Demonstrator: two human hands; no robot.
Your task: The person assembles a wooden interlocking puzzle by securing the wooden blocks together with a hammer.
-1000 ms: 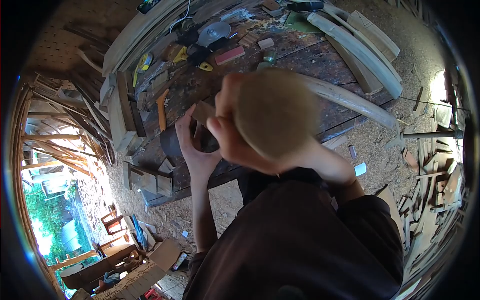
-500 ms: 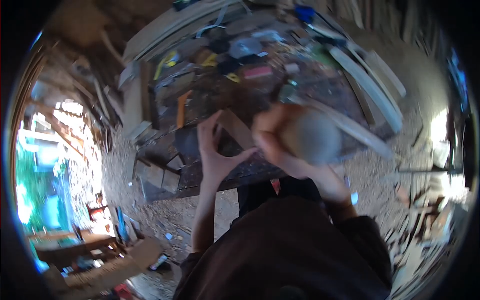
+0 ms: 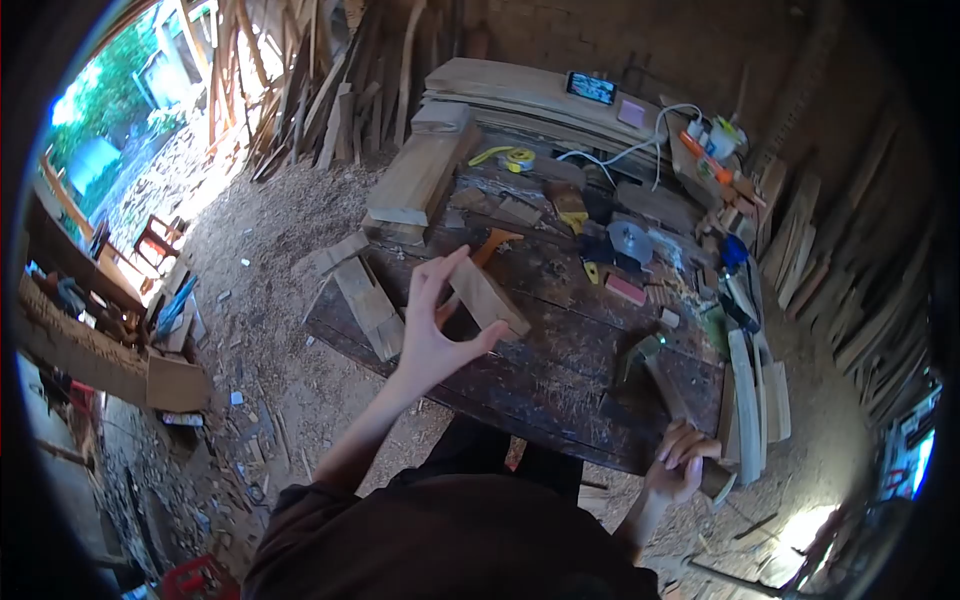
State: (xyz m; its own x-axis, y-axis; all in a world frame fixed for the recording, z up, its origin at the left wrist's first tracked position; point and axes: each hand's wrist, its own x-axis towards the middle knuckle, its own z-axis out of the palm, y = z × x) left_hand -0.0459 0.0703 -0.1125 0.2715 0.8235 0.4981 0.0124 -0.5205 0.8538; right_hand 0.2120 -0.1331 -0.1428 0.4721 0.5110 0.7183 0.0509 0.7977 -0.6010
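Observation:
My left hand [image 3: 437, 320] is around a small rectangular wooden block [image 3: 487, 298] on the dark workbench, thumb at its near end and fingertips at its far side. At the bench's right front edge, my right hand [image 3: 685, 460] is closed around the wooden handle of a hammer [image 3: 668, 390]. The metal head lies out over the bench top, and the handle's butt sticks out past my hand. An orange-handled tool [image 3: 494, 243] lies just beyond the block. Left of my left hand rests a jointed wood piece [image 3: 365, 305].
Thick boards [image 3: 415, 180] lie along the bench's left and back sides. A yellow tape measure [image 3: 518, 159], a clear disc [image 3: 630, 240], a pink block [image 3: 626, 290] and a phone [image 3: 592, 88] are farther back. Light wooden strips [image 3: 745, 400] line the right edge. Shavings cover the floor.
My right hand has come down and away to the right with the hammer, from close to the camera. My left hand stays at the block. The whole view has turned.

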